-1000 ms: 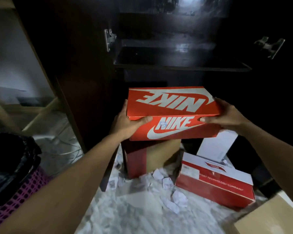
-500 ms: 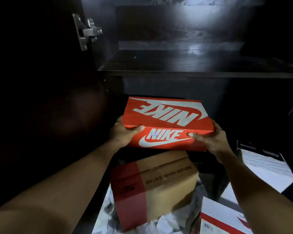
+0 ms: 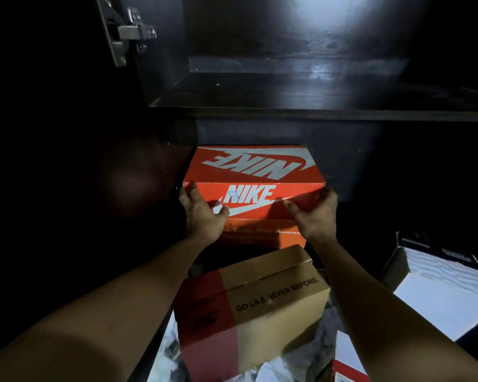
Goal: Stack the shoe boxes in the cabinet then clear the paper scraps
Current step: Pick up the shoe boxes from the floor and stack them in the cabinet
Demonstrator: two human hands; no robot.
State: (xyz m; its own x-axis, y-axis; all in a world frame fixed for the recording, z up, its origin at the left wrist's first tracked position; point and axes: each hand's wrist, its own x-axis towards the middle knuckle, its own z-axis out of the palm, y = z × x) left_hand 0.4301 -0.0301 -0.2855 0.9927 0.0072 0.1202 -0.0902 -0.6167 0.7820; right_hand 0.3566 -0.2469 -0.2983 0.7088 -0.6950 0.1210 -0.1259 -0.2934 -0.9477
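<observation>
Orange shoe box [image 3: 249, 172] is in the middle of the frame, inside the dark cabinet [image 3: 287, 111], under its shelf. It looks set down at the bottom of the cabinet, but it is so dark there that it may be resting on another box. The left hand [image 3: 202, 216] and the right hand [image 3: 316, 216] each hold a front corner, thumb on the front, fingers round the side. The box is cardboard — likely light and stiff — but the lid could pop off, so the sides are best held low. In the lower middle a brown box [image 3: 249, 307] sits on paper scraps [image 3: 271, 370].
</observation>
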